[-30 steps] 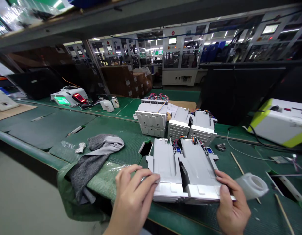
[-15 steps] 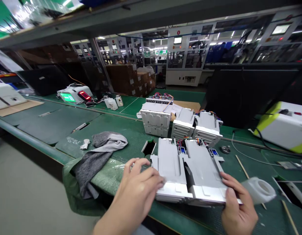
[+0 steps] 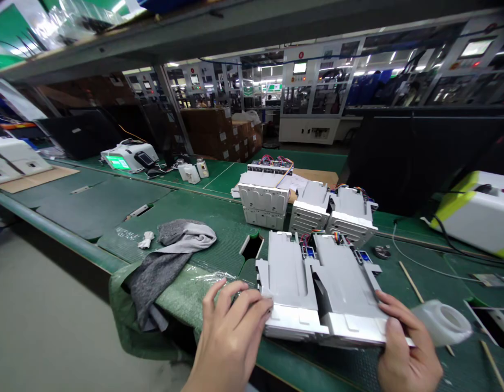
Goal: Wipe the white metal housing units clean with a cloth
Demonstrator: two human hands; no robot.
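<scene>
Two grey-white plastic modules (image 3: 317,286) with coloured wiring at their far ends lie side by side on the green bench mat (image 3: 219,239), right in front of me. My left hand (image 3: 231,326) has its fingers curled against the near left corner of the left module. My right hand (image 3: 407,348) grips the near right edge of the right module, thumb on top.
More of the same modules (image 3: 301,204) are stacked behind. A grey cloth (image 3: 170,256) lies left, beside a slot (image 3: 252,246) in the mat. A white plastic cup-like part (image 3: 443,324), thin wooden sticks (image 3: 411,283) and a white-and-yellow machine (image 3: 476,215) are on the right.
The view has shifted a little left and down. Both hands keep the same hold on the pair of modules, which sit slightly further right in the picture.
</scene>
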